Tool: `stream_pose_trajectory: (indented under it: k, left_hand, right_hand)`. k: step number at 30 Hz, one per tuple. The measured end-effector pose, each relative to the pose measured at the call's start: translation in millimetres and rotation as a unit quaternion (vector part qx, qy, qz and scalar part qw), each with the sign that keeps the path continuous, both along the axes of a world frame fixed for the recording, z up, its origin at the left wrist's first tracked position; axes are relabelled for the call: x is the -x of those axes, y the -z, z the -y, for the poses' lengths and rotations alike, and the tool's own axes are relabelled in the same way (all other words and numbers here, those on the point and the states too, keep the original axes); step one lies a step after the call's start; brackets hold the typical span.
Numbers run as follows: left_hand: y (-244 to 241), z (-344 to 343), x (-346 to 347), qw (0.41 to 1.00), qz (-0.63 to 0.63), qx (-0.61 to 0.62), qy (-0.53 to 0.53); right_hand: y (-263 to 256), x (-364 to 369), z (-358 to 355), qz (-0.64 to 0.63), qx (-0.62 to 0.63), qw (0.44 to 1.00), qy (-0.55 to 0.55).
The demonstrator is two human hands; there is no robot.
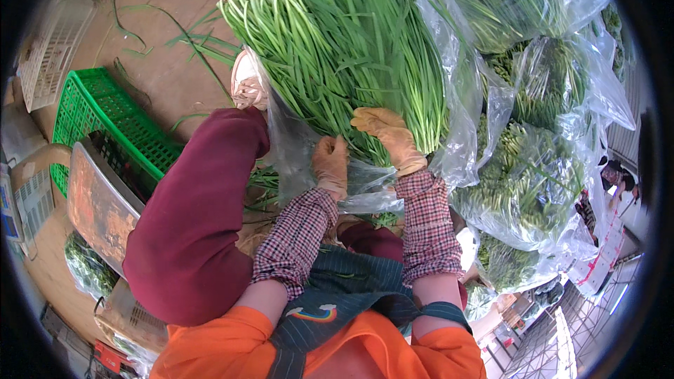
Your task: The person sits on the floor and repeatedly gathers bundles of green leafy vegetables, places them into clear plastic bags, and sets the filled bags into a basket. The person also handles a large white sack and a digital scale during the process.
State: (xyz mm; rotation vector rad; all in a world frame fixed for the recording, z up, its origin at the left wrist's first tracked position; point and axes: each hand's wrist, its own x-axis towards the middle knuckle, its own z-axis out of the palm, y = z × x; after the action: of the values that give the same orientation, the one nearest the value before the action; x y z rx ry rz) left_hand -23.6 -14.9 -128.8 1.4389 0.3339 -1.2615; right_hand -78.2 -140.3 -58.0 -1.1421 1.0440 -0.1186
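A large heap of long green garlic chives (pixel 363 42) lies in front of me in an opened clear plastic bag (pixel 295 152). Their pale cut ends show at the upper left and the lower right. My left hand (pixel 330 163), in a tan glove, has its fingers curled closed at the near edge of the bag and appears to pinch the film. Just right of it, my right hand (pixel 387 134), gloved too, rests on the near side of the chives. Its fingers are bent and point left; what lies under them is hidden.
On the left stand a green plastic crate (pixel 113 121) and a worn metal-edged seat or stool (pixel 102 200). A white crate (pixel 55 47) is beyond. Loose leaves (pixel 195 42) litter the floor. Several filled clear bags (pixel 526 184) crowd the right side. A shoe (pixel 247 81) touches the bag's left edge.
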Motion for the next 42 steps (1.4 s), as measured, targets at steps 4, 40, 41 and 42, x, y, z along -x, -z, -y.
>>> stream_pose_trajectory:
  k: [4, 40, 41, 42]
  left_hand:
    - [-23.9, 29.2, -21.1, 0.916, 0.362, 0.109, -0.131]
    - [-31.3, 44.8, -92.6, 0.941, 0.298, 0.086, -0.137]
    - [-33.1, 46.9, -89.1, 0.946, 0.277, 0.114, -0.122]
    - [-23.8, 45.4, -84.7, 0.939, 0.304, 0.127, -0.094]
  right_hand:
    - [-11.5, -7.7, -3.3, 0.004, -0.006, 1.0, -0.004]
    - [-24.8, -119.4, 36.3, 0.075, 0.185, 0.98, 0.009]
    - [-23.1, -124.2, 31.3, 0.043, 0.312, 0.949, -0.022]
    - [-23.8, -135.5, 19.5, 0.014, 0.429, 0.901, -0.057]
